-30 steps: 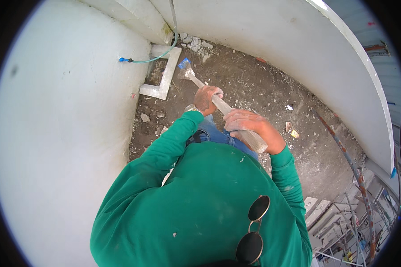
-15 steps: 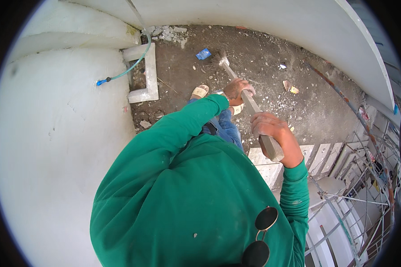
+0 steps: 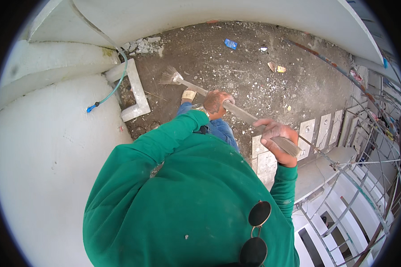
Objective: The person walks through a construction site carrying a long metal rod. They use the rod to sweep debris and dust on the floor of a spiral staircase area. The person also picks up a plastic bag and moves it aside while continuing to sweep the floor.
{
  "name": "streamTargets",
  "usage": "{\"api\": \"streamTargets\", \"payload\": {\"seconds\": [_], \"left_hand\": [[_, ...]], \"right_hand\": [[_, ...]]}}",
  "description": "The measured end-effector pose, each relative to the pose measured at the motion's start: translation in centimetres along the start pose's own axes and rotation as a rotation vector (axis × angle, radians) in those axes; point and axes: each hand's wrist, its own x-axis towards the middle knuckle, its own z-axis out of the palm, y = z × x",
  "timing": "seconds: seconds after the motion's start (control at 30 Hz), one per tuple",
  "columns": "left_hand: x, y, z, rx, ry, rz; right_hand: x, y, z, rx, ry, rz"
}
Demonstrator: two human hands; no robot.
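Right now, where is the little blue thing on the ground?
In the head view, the blue scrap lies on the dirt floor near the curved white wall, beyond the broom.

Open dirt floor hemmed in by white walls and scaffolding

The widest free room is the rubble-strewn dirt floor (image 3: 254,66) in the upper middle of the frame, dotted only with small debris and a blue scrap (image 3: 230,43). A curved white wall (image 3: 44,147) closes off the whole left side, and another white wall (image 3: 209,11) runs along the top. At upper left a white concrete frame (image 3: 136,91) and a blue hose (image 3: 113,89) crowd the corner. On the right, scaffolding poles (image 3: 365,147) and pale tiles (image 3: 316,129) block passage.
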Motion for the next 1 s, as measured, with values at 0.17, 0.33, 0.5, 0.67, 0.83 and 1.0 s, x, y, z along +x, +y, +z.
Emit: {"api": "streamTargets", "payload": {"seconds": [0.17, 0.33, 0.5, 0.67, 0.83, 1.0], "left_hand": [[3.8, -4.0, 11.0, -0.095, -0.084, 0.239], [10.3, 1.7, 13.0, -0.293, -0.095, 0.347], [10.9, 6.3, 10.6, -0.308, -0.072, 0.442], [7.0, 11.5, 6.3, -0.1, -0.159, 0.337], [6.9, -1.3, 12.6, 0.432, -0.392, 0.007], [12.1, -2.4, 16.8, 0.352, -0.423, 0.046]], "right_hand": [[-1.2, 0.4, -0.9, -0.306, -0.072, 0.047], [-1.6, -1.4, -2.4, -0.626, -0.094, 0.005], [-2.6, -4.9, -2.0, -0.66, -0.062, -0.109], [-10.2, -4.3, -5.4, -0.252, 0.457, -0.215], [-11.5, 12.2, -8.0, 0.35, 0.588, -0.162], [-11.2, 12.7, -12.7, 0.171, 0.534, -0.075]]}}
